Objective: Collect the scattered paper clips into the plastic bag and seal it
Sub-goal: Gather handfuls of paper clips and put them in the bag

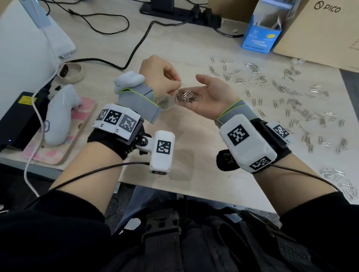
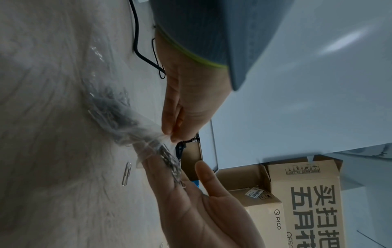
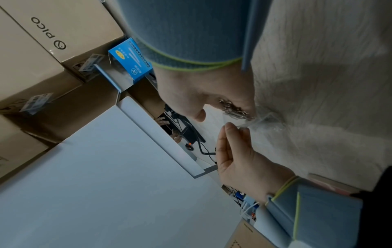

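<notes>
My left hand (image 1: 166, 80) is raised above the table and pinches the rim of a clear plastic bag (image 1: 165, 101), which hangs below the fingers with several paper clips inside. My right hand (image 1: 208, 92) lies palm up just right of it, cupped, carrying a pile of paper clips (image 1: 187, 97) against the bag's mouth. In the left wrist view the left fingers (image 2: 172, 132) nip the bag (image 2: 118, 114) while clips (image 2: 171, 163) slide along the right palm (image 2: 191, 206). The right wrist view shows the clips (image 3: 233, 109) in the palm beside the bag rim (image 3: 262, 121). Many scattered paper clips (image 1: 287, 99) lie to the right.
A blue clip box (image 1: 259, 36) and a PICO carton (image 1: 325, 26) stand at the back right. A power strip (image 1: 179, 11) with cables runs along the back. A white controller (image 1: 59, 115), a tape roll (image 1: 71, 73) and a black adapter (image 1: 11, 123) sit left.
</notes>
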